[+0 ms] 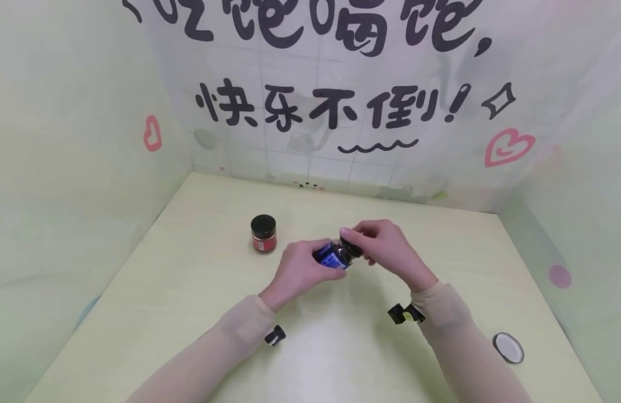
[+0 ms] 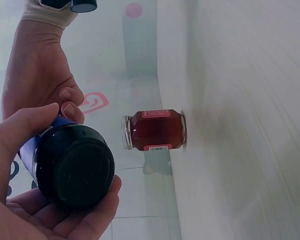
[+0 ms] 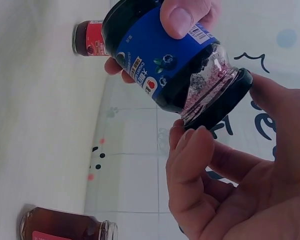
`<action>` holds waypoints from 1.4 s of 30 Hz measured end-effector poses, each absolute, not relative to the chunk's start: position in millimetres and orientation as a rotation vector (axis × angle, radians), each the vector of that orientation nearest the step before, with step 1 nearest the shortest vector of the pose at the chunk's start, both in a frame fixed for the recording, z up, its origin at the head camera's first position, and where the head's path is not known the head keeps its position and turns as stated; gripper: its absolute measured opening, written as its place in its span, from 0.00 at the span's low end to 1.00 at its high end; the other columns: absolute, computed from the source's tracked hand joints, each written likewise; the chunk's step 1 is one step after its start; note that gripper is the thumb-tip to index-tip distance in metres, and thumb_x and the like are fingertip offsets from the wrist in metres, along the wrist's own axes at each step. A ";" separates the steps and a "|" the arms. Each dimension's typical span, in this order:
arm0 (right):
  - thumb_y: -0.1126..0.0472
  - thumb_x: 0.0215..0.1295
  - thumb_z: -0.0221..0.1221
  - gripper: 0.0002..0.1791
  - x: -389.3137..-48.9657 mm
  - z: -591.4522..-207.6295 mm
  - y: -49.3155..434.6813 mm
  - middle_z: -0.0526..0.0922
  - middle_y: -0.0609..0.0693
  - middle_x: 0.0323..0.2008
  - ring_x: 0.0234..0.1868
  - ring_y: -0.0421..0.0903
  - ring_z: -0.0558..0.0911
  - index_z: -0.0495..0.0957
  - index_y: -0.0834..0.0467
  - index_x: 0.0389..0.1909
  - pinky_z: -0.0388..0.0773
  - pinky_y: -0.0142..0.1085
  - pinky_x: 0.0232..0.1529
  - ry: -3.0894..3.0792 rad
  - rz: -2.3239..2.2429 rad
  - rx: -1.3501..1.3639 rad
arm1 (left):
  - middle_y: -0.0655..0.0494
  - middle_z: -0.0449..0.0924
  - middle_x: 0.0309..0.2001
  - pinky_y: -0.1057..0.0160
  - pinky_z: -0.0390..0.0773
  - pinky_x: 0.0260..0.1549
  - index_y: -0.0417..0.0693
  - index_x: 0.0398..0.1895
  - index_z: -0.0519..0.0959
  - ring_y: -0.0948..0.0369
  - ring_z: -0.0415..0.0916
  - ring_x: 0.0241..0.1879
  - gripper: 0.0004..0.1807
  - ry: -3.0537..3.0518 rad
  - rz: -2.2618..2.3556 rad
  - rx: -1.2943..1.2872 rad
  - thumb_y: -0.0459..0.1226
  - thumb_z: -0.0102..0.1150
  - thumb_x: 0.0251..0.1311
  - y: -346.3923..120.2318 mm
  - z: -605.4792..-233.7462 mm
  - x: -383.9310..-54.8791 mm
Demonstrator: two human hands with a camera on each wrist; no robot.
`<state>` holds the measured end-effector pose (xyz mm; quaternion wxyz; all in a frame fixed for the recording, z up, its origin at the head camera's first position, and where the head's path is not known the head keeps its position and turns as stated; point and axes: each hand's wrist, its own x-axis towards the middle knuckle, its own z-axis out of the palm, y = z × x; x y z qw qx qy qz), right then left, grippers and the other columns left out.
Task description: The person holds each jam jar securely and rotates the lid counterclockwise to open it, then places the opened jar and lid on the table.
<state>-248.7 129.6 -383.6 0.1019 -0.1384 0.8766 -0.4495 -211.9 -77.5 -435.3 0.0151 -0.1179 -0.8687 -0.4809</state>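
My left hand [image 1: 301,266] grips a blue-labelled glass jar [image 1: 332,256] and holds it tilted above the table. Blueberries are printed on the label, and dark contents fill much of the jar [image 3: 155,55]. With thumb and fingertips, my right hand [image 1: 391,249] pinches the rim of the black lid [image 3: 222,105] at the jar's mouth. Whether the lid is tight or loose cannot be told. The left wrist view shows the jar's dark base [image 2: 84,172] facing the camera. Beyond it stands a lidless jar [image 2: 157,130] of dark red contents, largely hidden by the hands from the head camera.
A red-labelled jar with a black lid [image 1: 263,234] stands upright left of my hands. To the right, by my right forearm, a loose lid [image 1: 508,347] lies with its white inside up. Printed white sheets [image 1: 310,157] wall in the pale table [image 1: 189,268].
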 end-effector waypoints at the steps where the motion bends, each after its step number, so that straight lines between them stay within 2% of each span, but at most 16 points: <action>1: 0.28 0.58 0.62 0.27 -248.3 -384.0 130.6 0.81 0.53 0.24 0.24 0.51 0.77 0.86 0.48 0.37 0.81 0.44 0.27 2.588 -1.325 -0.403 | 0.66 0.85 0.36 0.61 0.80 0.30 0.58 0.50 0.86 0.62 0.79 0.33 0.28 -2.706 -1.495 -0.375 0.51 0.81 0.42 -76.7 -435.4 -211.7; 10: 0.30 0.53 0.68 0.26 -244.2 -385.6 135.8 0.84 0.53 0.28 0.25 0.52 0.80 0.87 0.48 0.39 0.83 0.46 0.34 2.536 -1.330 -0.362 | 0.66 0.84 0.34 0.61 0.79 0.29 0.60 0.46 0.86 0.62 0.79 0.32 0.25 -2.723 -1.475 -0.378 0.52 0.80 0.42 -72.9 -437.1 -207.5; 20: 0.34 0.55 0.70 0.21 -246.5 -381.7 133.8 0.85 0.52 0.29 0.28 0.56 0.84 0.87 0.44 0.41 0.83 0.47 0.36 2.518 -1.347 -0.412 | 0.62 0.85 0.37 0.61 0.79 0.30 0.58 0.51 0.86 0.61 0.79 0.34 0.29 -2.726 -1.455 -0.354 0.51 0.81 0.41 -73.7 -434.8 -209.1; 29: 0.38 0.56 0.70 0.20 -247.3 -382.3 134.1 0.87 0.51 0.33 0.31 0.52 0.85 0.85 0.45 0.44 0.83 0.45 0.38 2.491 -1.355 -0.473 | 0.65 0.84 0.35 0.61 0.79 0.30 0.62 0.44 0.85 0.61 0.79 0.33 0.22 -2.715 -1.440 -0.393 0.48 0.80 0.42 -74.7 -434.2 -212.0; 37: 0.40 0.57 0.71 0.19 -245.4 -382.7 135.3 0.87 0.49 0.35 0.36 0.48 0.86 0.85 0.44 0.46 0.83 0.46 0.38 2.531 -1.378 -0.546 | 0.60 0.85 0.42 0.60 0.79 0.37 0.60 0.54 0.84 0.61 0.79 0.37 0.31 -2.699 -1.408 -0.362 0.45 0.81 0.41 -72.9 -434.7 -213.9; 42: 0.41 0.57 0.71 0.18 -242.3 -383.6 135.8 0.87 0.48 0.36 0.36 0.47 0.86 0.85 0.43 0.46 0.81 0.47 0.39 2.570 -1.375 -0.577 | 0.60 0.85 0.41 0.60 0.80 0.38 0.59 0.52 0.84 0.61 0.79 0.37 0.29 -2.702 -1.388 -0.384 0.42 0.81 0.41 -72.0 -434.6 -214.6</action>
